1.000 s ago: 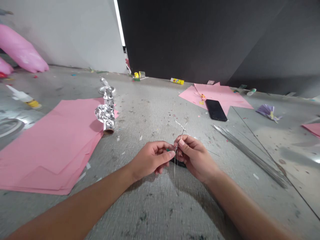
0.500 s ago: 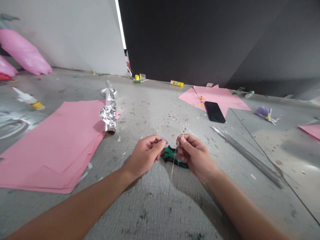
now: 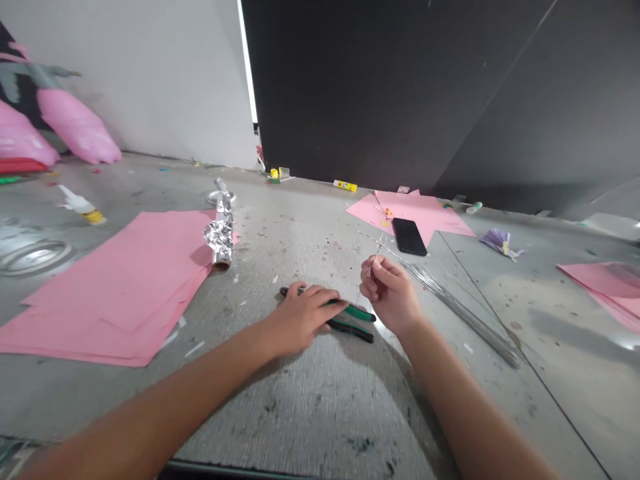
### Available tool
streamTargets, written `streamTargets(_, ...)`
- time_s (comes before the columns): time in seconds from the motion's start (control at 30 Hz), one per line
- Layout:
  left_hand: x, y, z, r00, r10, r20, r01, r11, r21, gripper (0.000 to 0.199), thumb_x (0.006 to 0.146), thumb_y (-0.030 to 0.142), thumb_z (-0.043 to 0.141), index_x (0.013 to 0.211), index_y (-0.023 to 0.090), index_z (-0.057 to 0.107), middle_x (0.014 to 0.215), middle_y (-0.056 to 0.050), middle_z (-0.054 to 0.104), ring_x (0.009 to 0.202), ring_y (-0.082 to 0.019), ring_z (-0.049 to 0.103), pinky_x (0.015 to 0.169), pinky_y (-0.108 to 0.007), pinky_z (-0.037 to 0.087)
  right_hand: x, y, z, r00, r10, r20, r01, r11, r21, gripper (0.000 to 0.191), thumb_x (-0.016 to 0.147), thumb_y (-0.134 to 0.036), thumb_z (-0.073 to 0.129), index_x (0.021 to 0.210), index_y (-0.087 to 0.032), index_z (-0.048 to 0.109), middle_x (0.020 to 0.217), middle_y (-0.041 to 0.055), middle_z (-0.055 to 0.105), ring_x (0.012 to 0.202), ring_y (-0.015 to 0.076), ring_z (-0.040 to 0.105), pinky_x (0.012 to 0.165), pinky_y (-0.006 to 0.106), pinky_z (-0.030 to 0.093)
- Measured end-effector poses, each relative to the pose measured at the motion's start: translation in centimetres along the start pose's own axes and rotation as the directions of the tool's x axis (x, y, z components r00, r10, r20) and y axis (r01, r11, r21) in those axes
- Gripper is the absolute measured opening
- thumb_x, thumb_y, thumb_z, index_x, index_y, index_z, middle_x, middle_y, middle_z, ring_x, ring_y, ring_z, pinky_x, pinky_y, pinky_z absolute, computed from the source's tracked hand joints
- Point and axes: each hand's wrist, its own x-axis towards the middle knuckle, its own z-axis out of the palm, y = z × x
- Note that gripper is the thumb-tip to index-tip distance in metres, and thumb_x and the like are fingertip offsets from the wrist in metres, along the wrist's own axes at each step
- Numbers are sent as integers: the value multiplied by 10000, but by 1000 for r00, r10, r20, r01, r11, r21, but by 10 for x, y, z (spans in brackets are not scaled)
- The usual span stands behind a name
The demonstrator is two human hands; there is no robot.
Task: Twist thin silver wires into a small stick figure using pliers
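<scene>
Head view, entries from left to right, compared with the frame just before.

Pink puffy shapes (image 3: 77, 127): far left, by the pale wall; more of them shows now.
White bottle with yellow collar (image 3: 80, 205): on its side.
Ring-shaped roll (image 3: 37, 259): flat, nearer than the bottle.
Stack of pink paper (image 3: 120, 287): loosely squared, corners offset.
Foil roll (image 3: 224, 230): crumpled, standing out from the stack's right edge, its cardboard end toward the wearer.
Left hand (image 3: 305, 317): palm down, fingers bent over the pliers; it has come away from beside the wire. How firmly it grips cannot be told.
Pliers (image 3: 356, 312): one pair, green and black, on the grey surface, handles spread toward the right; previously uncovered between the hands, now partly under the left.
Yellow tube (image 3: 345, 185): at the foot of the dark panel.
Right hand (image 3: 390, 287): closed, thumb and fingertips still pinching the twisted wire.
Twisted wire (image 3: 381, 245): one piece, raised, its upper end projecting above the fingertips.
Black phone (image 3: 409, 237): flat, by the cut pink sheets (image 3: 440, 215).
Bundle of straight wires (image 3: 465, 308): lying slantwise, right of the right hand.
Purple pleated paper (image 3: 497, 241): beyond the bundle.
</scene>
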Motion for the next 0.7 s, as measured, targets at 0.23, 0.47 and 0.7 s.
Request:
streamTargets(0.23,-48,-39,-52,983,-183,-20,184,983,24,681,700,-79,371,1151,328,679,1228,10,682,1253,-271,543,1142,-557,147,-6,4,4,996,30,86,-32,999,27,212,784,-360,708,760,-204,567,750,-21,479,517,77,322,450,239,195)
streamTargets(0.47,-51,7,-32,671,-676,-305,730,673,117,552,923,524,440,1320,155,542,1051,-182,652,815,-336,657,705,-417,484,-8,3,11,997,3,81,-2,1000,-6,216,785,-376,725,763,-204,596,704,-25,499,520,80,375,446,242,210)
streamTargets(0.7,-25,12,-24,549,-799,-246,832,551,69,624,789,351,554,1333,60,459,1264,-295,492,970,-438,609,747,-484,478,-15,2,25,996,-74,57,79,994,-79,241,753,-392,758,745,-195,619,675,-29,520,484,63,357,447,245,191)
